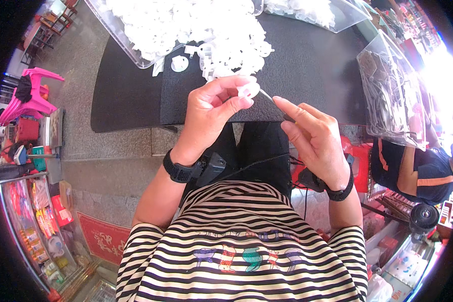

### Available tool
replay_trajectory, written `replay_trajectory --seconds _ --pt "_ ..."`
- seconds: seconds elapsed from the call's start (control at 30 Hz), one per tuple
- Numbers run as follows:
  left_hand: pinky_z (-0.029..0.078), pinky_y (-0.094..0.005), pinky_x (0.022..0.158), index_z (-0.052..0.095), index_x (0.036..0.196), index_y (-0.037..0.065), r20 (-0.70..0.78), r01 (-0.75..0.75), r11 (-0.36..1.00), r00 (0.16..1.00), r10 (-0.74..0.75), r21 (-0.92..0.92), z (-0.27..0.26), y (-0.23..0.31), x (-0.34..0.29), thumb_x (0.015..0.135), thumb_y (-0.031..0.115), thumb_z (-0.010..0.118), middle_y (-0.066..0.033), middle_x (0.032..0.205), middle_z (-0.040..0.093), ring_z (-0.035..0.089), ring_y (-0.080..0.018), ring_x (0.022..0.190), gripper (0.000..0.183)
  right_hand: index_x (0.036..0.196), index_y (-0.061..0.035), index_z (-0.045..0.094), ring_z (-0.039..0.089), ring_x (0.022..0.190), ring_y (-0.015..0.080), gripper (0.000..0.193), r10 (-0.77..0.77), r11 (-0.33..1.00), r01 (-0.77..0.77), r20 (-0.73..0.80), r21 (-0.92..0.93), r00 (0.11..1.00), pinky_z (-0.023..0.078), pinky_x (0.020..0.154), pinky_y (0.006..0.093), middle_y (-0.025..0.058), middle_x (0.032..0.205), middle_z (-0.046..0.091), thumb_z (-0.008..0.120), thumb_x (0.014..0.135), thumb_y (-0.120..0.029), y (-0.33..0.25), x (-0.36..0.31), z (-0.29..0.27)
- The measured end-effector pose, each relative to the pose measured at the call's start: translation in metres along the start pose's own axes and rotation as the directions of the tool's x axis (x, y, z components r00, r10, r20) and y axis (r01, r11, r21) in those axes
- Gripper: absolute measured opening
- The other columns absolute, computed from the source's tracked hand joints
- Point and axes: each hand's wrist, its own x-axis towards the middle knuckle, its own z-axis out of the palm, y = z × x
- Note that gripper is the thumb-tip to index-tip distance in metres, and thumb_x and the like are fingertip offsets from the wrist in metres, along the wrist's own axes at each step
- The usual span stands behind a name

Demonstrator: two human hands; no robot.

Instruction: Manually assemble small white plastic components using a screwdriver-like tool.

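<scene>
Between the thumb and forefinger of my left hand (210, 108) is a small white ring-shaped plastic part (248, 90), held just above the near side of the black table. My right hand (314, 138) is closed on a thin grey pointed tool (266, 94); its tip meets the white part or lies right beside it. Fingers hide most of the tool's handle, so its exact kind does not show. Beyond my hands, a heap of similar white plastic parts (231, 48) spills onto the table. One round white piece (179, 63) lies apart to its left.
A clear plastic bin (145, 64) stands at the table's far left, and another clear bin (345, 20) at the far right. On the right, a clear box (395, 108) holds thin strands. The black table (307, 75) ends near my lap. Another person (420, 171) sits at the right.
</scene>
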Motion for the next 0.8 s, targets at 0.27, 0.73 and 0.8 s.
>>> replay_trajectory --seconds 0.27,0.73,0.8 --pt "0.055 -0.0287 0.088 0.065 0.114 -0.003 -0.009 -0.055 0.997 0.998 0.056 0.062 0.0026 -0.0005 0.0006 0.086 -0.005 0.069 -0.011 0.11 0.068 0.066 -0.0157 0.099 0.029 0.125 -0.0021 0.061 0.059 0.067 0.0362 0.037 -0.009 1.0 0.009 0.029 -0.012 1.0 0.047 0.062 0.0411 0.0178 0.076 0.056 0.06 0.088 -0.004 -0.0019 0.0039 -0.001" --pt "0.054 -0.0249 0.085 0.067 0.117 -0.001 0.003 -0.116 0.987 0.993 0.117 0.11 0.0028 -0.0042 0.0013 0.087 0.0 0.071 -0.0081 0.109 0.07 0.066 -0.0117 0.095 0.03 0.122 -0.0003 0.062 0.061 0.072 0.0386 0.035 -0.008 1.0 0.009 0.059 -0.023 0.998 0.048 0.065 0.0431 0.0195 0.08 0.059 0.06 0.087 -0.003 -0.0031 0.0057 -0.0021" --pt "0.054 -0.0249 0.085 0.067 0.117 -0.001 0.004 -0.117 0.986 0.993 0.118 0.116 0.0034 -0.0041 0.0015 0.087 0.0 0.071 -0.0082 0.109 0.07 0.066 -0.0117 0.095 0.03 0.123 -0.0003 0.061 0.057 0.066 0.0345 0.036 -0.028 1.0 0.028 0.041 -0.006 0.999 0.045 0.062 0.04 0.0177 0.075 0.055 0.06 0.087 -0.002 -0.0001 0.0049 0.0005"
